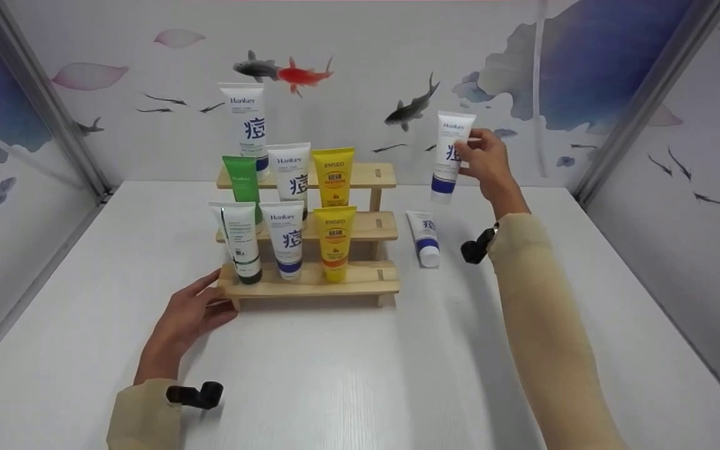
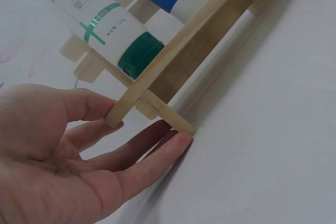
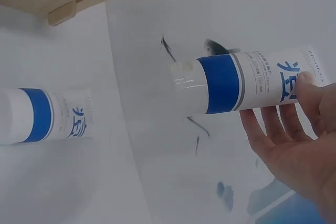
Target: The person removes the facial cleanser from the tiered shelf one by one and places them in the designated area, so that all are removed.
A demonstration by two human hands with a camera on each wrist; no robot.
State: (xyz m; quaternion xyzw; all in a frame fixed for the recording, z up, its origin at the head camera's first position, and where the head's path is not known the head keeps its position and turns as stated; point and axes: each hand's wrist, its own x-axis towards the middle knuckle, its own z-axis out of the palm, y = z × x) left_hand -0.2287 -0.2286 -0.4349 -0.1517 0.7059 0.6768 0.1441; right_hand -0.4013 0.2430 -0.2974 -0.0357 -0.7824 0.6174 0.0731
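My right hand (image 1: 489, 164) pinches a white squeeze tube (image 1: 452, 156) with a blue band, holding it upright in the air, cap down, right of the wooden display rack (image 1: 316, 288). Below it a similar white tube (image 1: 425, 240) lies on the table. At the rack's lower left corner, my left hand (image 1: 186, 315) grips the end of the bottom board; in the left wrist view its fingers (image 2: 157, 163) reach the rack's foot. The bottom tier bears a white-and-green tube (image 1: 242, 244), a white-and-blue tube (image 1: 285, 240) and a yellow tube (image 1: 335, 245).
On the middle tier stand a green tube (image 1: 242, 181), a white tube (image 1: 290, 172) and another yellow tube (image 1: 334, 169). One tall white tube (image 1: 244, 115) is on the top tier, at the left. A wall panel (image 1: 347, 125) with painted fish rises behind the white table (image 1: 310, 375).
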